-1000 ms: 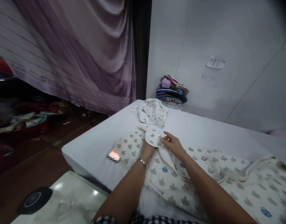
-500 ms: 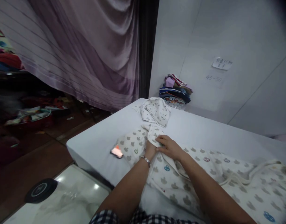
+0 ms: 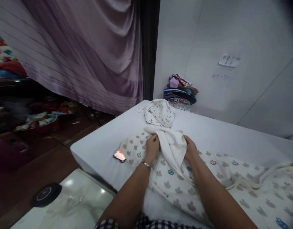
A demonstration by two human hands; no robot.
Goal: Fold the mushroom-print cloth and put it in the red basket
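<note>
A white cloth (image 3: 182, 190) printed with grey apple shapes and a few coloured ones is spread over the white bed-like surface. My left hand (image 3: 152, 148), with a silver bracelet at the wrist, is closed on one edge of a raised fold. On the fold's right side my right hand (image 3: 191, 149) grips the cloth, its fingertips partly hidden behind it. Between both hands the plain white inner side (image 3: 172, 144) faces up. Just beyond lies a separate white cloth piece (image 3: 159, 113) with small dark prints.
Folded clothes (image 3: 180, 92) are stacked by the wall at the far edge. A purple curtain (image 3: 108, 57) hangs at left. At lower left stands a pale glossy surface (image 3: 72, 203) with a black round object (image 3: 46, 194). A blurred patch (image 3: 119, 155) lies beside the cloth.
My hands were close together on the cloth and have moved apart, the right one to the right. The fold is now lifted and opened, showing its plain inner side.
</note>
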